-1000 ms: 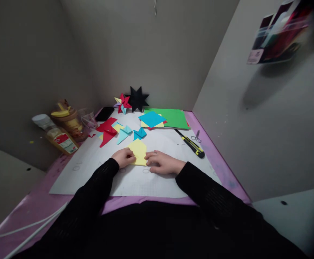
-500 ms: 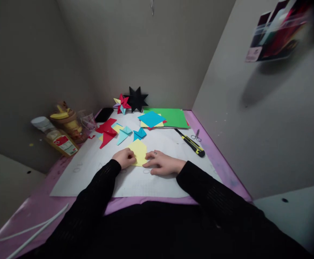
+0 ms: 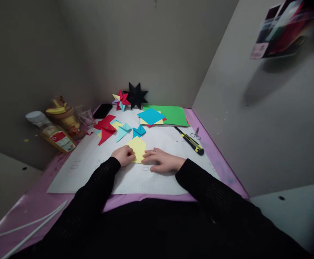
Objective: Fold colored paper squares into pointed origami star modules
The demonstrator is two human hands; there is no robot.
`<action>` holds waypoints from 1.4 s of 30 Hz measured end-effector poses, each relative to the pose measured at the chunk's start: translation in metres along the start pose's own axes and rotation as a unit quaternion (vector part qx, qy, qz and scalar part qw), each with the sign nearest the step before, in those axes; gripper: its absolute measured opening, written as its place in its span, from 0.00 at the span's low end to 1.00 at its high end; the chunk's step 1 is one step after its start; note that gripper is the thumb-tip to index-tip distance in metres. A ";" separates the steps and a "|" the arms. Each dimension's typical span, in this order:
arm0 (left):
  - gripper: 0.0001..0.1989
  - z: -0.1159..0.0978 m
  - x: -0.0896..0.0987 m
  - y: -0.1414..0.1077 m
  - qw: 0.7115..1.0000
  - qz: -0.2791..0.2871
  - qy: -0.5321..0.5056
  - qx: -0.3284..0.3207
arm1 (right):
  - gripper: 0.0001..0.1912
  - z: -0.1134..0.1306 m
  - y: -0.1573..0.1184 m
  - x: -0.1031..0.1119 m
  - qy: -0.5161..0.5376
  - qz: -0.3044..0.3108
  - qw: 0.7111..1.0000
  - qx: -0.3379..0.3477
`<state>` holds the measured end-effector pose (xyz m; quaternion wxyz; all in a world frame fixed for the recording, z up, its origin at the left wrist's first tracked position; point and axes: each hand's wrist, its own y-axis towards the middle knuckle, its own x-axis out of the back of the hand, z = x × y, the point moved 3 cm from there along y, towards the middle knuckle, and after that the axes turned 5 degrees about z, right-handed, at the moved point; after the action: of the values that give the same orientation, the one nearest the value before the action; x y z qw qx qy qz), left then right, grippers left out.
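A piece of yellow paper [image 3: 138, 149], with an angled far edge, lies flat on the white sheet in front of me. My left hand [image 3: 124, 155] is closed at its left edge, with curled fingers pinching or pressing the paper there. My right hand [image 3: 161, 160], a ring on one finger, lies with fingers stretched out and their tips touching the paper's right edge. Just beyond the yellow paper are a folded blue paper piece [image 3: 139, 131], a folded light-blue piece [image 3: 123, 131] and a folded red piece [image 3: 107, 133].
A box cutter [image 3: 191, 141] and small scissors [image 3: 196, 133] lie to the right. Coloured sheets [image 3: 151, 116] rest on a green stack [image 3: 173, 116]. Paper stars [image 3: 137, 95] lean at the back wall. A phone [image 3: 103, 111], a glue bottle [image 3: 55, 135] and cups stand left.
The view has tilted slightly, shifting everything a little upward. Both hands stay at the yellow paper in almost the same pose.
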<state>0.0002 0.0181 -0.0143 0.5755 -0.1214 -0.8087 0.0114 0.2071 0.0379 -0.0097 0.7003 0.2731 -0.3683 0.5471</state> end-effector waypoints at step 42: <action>0.11 -0.004 0.001 -0.004 1.000 -0.014 0.020 0.014 | 0.20 -0.003 -0.001 0.001 0.045 0.019 0.999 -0.009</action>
<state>0.0032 0.0138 -0.0114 0.5935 -0.1022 -0.7983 0.0120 0.2088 0.0410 -0.0105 0.7078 0.2347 -0.3467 0.5690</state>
